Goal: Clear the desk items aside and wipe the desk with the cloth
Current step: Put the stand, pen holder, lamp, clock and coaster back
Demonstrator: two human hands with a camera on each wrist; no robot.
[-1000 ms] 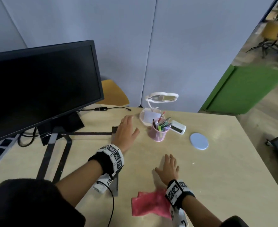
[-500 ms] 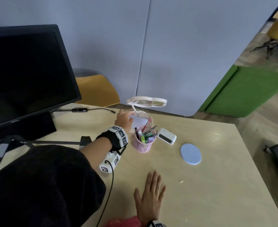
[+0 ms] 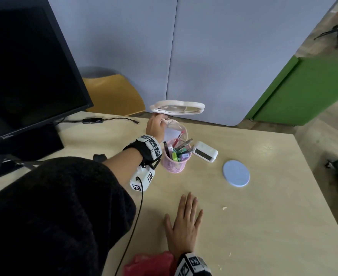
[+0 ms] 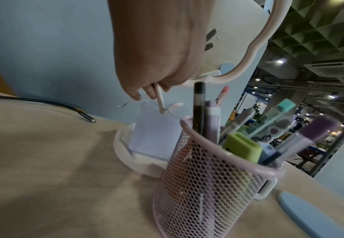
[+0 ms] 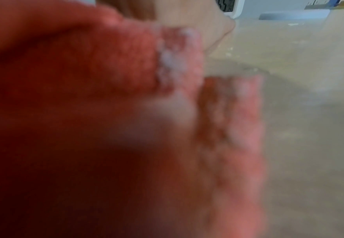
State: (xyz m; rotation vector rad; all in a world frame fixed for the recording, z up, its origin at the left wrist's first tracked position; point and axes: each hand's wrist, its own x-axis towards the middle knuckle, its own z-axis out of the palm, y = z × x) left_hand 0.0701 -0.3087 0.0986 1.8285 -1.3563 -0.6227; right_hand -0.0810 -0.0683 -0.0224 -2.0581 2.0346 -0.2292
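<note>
Change: left hand had gone from flat on the counter to the desk lamp at 12 o'clock, fingers pinching its thin stem
Right hand: right hand had slid toward 6 o'clock, fingers flat and spread, holding nothing
Cloth: pink cloth at 6 o'clock, under the right wrist
Uncleared: pen cup, white clock, blue coaster
Meaning: clearing likely starting with the lamp; wiping not begun
</note>
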